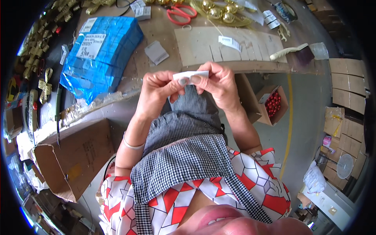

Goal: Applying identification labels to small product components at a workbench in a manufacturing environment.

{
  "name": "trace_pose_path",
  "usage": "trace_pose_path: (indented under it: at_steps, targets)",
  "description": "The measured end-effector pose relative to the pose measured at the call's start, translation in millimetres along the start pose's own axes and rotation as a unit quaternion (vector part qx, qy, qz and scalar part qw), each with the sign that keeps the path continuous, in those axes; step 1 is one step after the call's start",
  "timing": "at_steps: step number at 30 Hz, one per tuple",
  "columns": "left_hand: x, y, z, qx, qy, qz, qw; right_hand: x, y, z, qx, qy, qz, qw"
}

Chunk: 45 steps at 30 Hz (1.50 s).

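Observation:
A small white paper label (181, 75) is stretched between my two hands, just in front of the table's near edge. My left hand (157, 88) pinches its left end with thumb and forefinger. The right end sits under the thumb and fingers of my right hand (217, 84). Both thumbs press on the label close together, near its middle. Beyond my hands, a similar white label strip (230, 42) lies on a pale board (196, 47) on the table. Left of the board rests a stack of white paper slips (156, 52).
A blue plastic-wrapped package (111, 51) lies on the table's left. Red-handled scissors (181, 15) and gold balls (215, 12) sit at the back. A white-handled brush (290, 51) is at the right. Below stand a box of red berries (273, 105) and an open carton (74, 156).

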<state>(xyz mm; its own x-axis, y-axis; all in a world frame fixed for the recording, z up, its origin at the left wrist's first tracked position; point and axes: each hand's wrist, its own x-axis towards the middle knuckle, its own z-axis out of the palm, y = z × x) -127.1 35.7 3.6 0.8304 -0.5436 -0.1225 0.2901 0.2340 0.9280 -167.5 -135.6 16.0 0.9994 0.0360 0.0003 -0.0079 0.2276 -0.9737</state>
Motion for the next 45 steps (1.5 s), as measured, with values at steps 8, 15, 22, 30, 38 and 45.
trace_pose_path:
  at_steps: [8,15,22,30,38,45]
  targets:
    - [-9.6,-9.7,2.5,-0.203,-0.005,-0.033,0.979,1.2,2.6,-12.3,0.152,-0.082,0.052,0.984]
    - [-14.1,-10.0,3.2,-0.294,-0.047,-0.048,0.954,-5.1,15.2,-3.3,0.235,-0.121,0.033,0.964]
    - [-14.4,-12.2,1.6,-0.333,-0.085,-0.043,0.938,-9.2,11.3,3.9,0.248,-0.090,0.048,0.963]
    - [-15.9,-13.0,2.4,-0.313,-0.063,-0.042,0.947,-8.8,9.6,1.8,0.206,-0.100,-0.025,0.973]
    - [-14.1,-13.7,1.0,-0.336,-0.074,-0.044,0.938,-9.0,10.7,4.5,0.232,-0.099,-0.016,0.968]
    - [-14.2,-14.3,1.1,-0.315,-0.066,-0.031,0.946,-8.6,10.5,4.3,0.206,-0.089,-0.028,0.974]
